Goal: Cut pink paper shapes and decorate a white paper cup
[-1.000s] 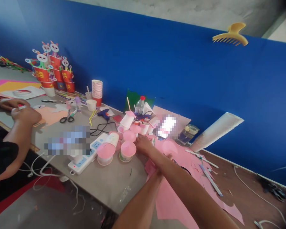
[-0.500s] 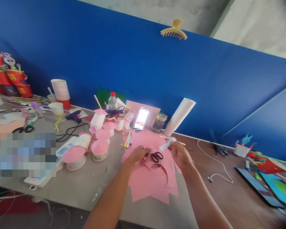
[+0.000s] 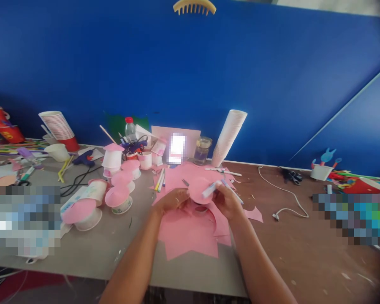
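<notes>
My left hand (image 3: 172,200) is closed on a round pink paper cut-out (image 3: 199,189), holding it up over a pile of pink paper sheets (image 3: 190,230) on the grey table (image 3: 120,245). My right hand (image 3: 227,202) grips a white and blue glue stick (image 3: 210,190), its tip against the pink circle. Black scissors (image 3: 201,208) lie under my hands, mostly hidden.
Several paper cups with pink lids (image 3: 118,199) stand to the left by a power strip (image 3: 72,198). Behind are a tall leaning stack of white cups (image 3: 228,136), a glass jar (image 3: 202,150), a water bottle (image 3: 130,128), a blue glue gun (image 3: 84,157) and a white cable (image 3: 280,198).
The view swung right. My left hand left the cups and picked up a pink paper circle; my right hand took the glue stick and brought it to the circle.
</notes>
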A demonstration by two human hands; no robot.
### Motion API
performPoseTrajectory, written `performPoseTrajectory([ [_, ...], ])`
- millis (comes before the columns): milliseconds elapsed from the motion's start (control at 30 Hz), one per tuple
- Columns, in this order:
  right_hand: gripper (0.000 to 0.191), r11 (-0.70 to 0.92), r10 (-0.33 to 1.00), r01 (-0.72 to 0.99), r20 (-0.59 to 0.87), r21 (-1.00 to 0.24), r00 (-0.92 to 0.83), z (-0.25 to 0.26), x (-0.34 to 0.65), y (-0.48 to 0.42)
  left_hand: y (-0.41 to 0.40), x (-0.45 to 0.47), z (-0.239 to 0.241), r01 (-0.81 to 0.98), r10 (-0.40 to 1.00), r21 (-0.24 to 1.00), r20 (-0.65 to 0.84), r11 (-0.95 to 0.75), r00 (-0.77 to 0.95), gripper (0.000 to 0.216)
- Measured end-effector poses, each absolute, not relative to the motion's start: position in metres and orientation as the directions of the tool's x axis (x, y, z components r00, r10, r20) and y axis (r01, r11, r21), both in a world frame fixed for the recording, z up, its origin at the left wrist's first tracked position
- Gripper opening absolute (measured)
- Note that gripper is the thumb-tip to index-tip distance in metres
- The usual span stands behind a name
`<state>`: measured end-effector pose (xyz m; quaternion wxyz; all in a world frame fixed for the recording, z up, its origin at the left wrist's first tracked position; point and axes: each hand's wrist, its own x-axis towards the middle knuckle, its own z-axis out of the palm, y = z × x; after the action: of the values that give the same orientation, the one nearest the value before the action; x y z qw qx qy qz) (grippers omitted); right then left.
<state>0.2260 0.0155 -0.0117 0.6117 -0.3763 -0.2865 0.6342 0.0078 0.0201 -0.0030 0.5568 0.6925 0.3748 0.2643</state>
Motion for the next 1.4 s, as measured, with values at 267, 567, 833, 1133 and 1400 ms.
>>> performPoseTrajectory([
  [267,0.005,0.092,0.958,-0.761,-0.152,-0.642,0.244,-0.008,0.281,0.022,0.009,0.033,-0.007,0.556,0.723,0.551,0.133,-0.623,0.678,0.072],
  [567,0.003,0.127,0.957,-0.706,-0.101,-0.697,0.273,-0.017,0.280,0.026,0.011,0.067,-0.034,0.516,0.734,0.542,0.337,-0.663,0.590,0.030],
  [833,0.007,0.145,0.953,-0.684,-0.084,-0.715,0.290,-0.014,0.268,0.024,0.011,0.066,-0.017,0.417,0.781,0.688,0.370,-0.594,0.503,0.022],
  [1133,0.005,0.196,0.942,-0.648,-0.043,-0.736,0.333,-0.014,0.273,0.024,0.011,0.053,-0.017,0.455,0.662,0.595,0.183,-0.663,0.726,0.030],
  [1400,0.008,0.197,0.939,-0.670,-0.059,-0.716,0.339,-0.011,0.269,0.023,0.012,0.056,-0.026,0.426,0.727,0.722,0.155,-0.545,0.669,0.035],
])
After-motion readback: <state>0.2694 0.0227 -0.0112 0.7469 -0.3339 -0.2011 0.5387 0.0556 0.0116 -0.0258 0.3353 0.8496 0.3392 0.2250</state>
